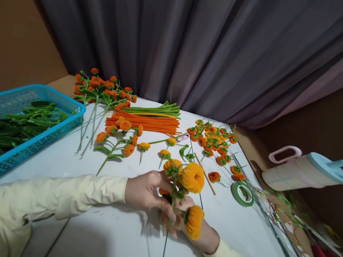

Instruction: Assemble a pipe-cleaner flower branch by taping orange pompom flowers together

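Both hands meet near the front middle of the white table (60, 160). My left hand (146, 190) is closed, pinching the green wire stem of a pipe-cleaner flower sprig (192, 177) with orange-yellow round blooms. My right hand (178, 220) lies under and behind the sprig, fingers curled round the same stem, with another orange bloom (194, 221) over its wrist. The stem runs down toward the table's front edge.
A blue basket (47, 137) of green pipe-cleaner leaves stands at the left. Finished orange flower sprigs (104, 88), a bundle of orange and green pipe cleaners (147, 121), small orange blooms (212, 140), a wooden stick (206, 175) and a green tape roll (242, 193) lie behind. A jug (308, 169) stands right.
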Tool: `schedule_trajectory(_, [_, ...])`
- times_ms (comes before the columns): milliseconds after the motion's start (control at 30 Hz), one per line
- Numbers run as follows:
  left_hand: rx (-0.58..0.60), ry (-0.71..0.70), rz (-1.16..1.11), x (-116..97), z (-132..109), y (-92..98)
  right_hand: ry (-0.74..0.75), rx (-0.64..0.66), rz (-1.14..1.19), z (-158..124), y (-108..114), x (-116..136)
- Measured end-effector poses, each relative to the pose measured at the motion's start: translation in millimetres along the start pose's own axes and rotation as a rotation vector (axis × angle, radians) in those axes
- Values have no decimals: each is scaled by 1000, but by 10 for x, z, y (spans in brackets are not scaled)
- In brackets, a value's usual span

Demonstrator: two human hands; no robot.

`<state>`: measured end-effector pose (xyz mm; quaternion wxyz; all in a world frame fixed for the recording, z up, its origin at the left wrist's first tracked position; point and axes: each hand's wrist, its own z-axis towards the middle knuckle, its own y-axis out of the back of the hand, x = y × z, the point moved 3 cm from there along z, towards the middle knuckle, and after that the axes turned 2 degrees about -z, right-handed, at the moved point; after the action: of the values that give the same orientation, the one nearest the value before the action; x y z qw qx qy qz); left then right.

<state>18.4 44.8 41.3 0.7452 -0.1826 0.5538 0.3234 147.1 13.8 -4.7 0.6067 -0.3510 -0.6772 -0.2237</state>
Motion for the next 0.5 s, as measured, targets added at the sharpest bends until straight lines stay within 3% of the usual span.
schedule_trajectory(133, [-296,171,125,58,19,59,56,-127,36,-76,96,122])
schedule_trajectory(233, [-418,318,217,137,8,81,45,-231,17,-109,154,174])
schedule_trajectory(367, [-487,371,327,167,-24,114,53,-336,-111,-109,185,178])
schedule_trajectory(500, [-404,418,363,121,-53,53,87,-391,-327,-95,167,234])
